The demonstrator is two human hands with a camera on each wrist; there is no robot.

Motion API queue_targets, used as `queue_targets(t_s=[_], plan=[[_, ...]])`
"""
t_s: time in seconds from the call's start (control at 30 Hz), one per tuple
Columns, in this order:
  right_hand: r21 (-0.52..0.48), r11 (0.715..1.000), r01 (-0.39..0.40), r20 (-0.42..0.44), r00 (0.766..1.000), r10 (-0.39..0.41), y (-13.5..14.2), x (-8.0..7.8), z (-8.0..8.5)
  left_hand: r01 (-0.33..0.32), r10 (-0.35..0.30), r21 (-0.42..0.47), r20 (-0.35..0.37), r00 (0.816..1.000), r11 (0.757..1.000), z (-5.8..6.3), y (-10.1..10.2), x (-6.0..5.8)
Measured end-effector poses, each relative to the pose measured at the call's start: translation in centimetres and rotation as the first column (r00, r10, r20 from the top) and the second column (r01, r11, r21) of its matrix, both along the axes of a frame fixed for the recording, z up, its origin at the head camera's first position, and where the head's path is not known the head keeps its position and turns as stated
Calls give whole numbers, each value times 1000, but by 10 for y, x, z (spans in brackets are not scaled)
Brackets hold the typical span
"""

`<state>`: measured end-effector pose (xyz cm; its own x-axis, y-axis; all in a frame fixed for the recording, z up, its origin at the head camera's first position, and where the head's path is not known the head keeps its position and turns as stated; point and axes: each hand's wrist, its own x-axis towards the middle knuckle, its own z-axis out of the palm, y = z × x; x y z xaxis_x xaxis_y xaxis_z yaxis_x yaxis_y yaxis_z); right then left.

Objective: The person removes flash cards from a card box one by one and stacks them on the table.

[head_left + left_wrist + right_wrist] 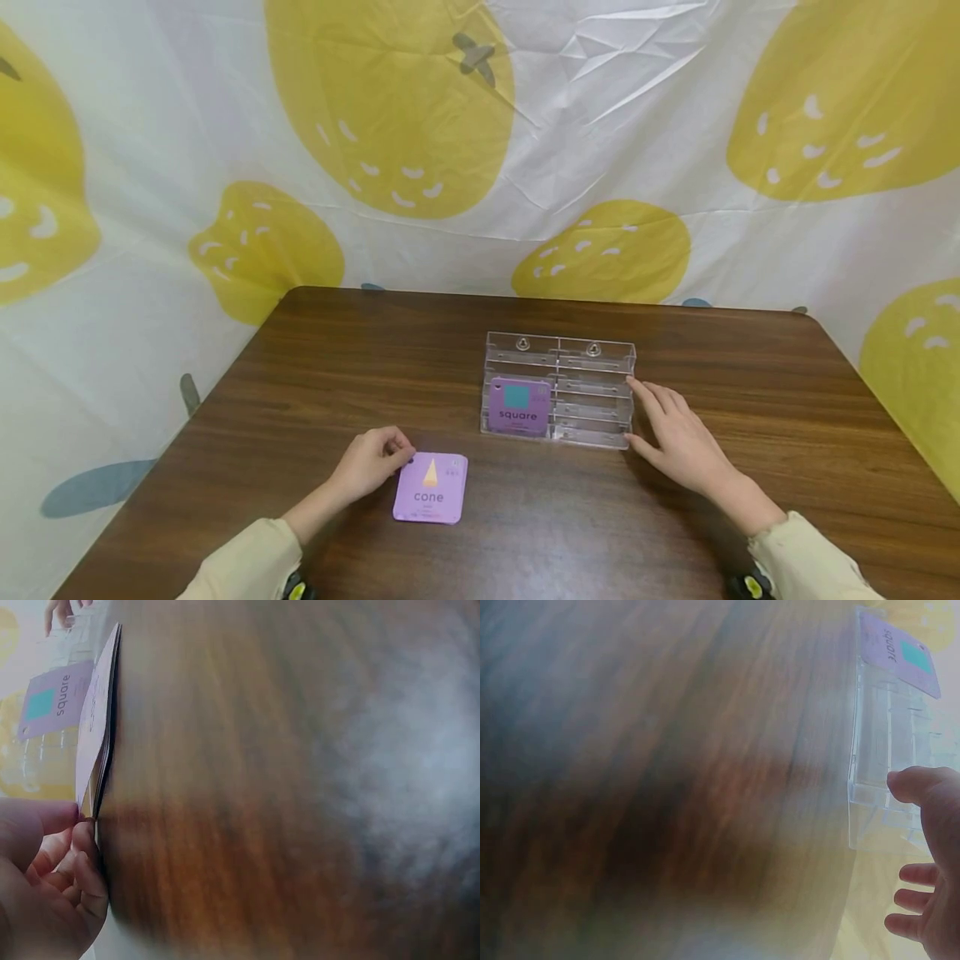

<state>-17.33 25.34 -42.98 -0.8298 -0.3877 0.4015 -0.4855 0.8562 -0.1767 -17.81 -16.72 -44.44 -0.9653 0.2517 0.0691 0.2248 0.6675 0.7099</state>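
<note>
A stack of purple flash cards lies on the table, a cone card point(429, 492) on top. My left hand point(372, 462) pinches the cone card's upper left corner between thumb and finger. In the left wrist view that corner of the card point(88, 772) is raised off the cards under it. A clear plastic tiered card rack point(592, 408) stands farther back to the right. One purple square card point(519, 412) stands upright in its front left slot. My right hand point(678, 437) has its fingers spread at the rack's right side, thumb near the front corner in the right wrist view.
The brown wooden table point(360, 367) reaches back to a white cloth point(420, 250) printed with yellow lemons, which hangs behind and at both sides. The rack's other slots, in the right column, hold no cards.
</note>
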Motion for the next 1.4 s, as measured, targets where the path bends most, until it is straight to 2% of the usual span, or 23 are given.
queue_targets(t_s=[0.17,0.8,0.93,1.1,1.23,1.4], plan=[[0,1000,1,-2,1000,-1,0,0,0,-5,4,-40,-31,1000,999,1,0,1],[-5,1000,4,3,1000,-4,0,1,0,-33,32,-43,-10,999,999,1,0,0],[-6,1000,4,5,1000,-4,0,1,-1,-30,29,-45,-34,999,999,3,2,-2],[-9,1000,4,0,1000,-4,0,0,-1,3,-9,-55,-103,995,998,9,6,-6],[-7,1000,2,4,1000,-2,0,0,0,22,-28,-51,-120,992,998,13,9,-10],[-2,1000,0,4,1000,0,0,1,0,110,-109,1,-114,987,994,18,14,-14]])
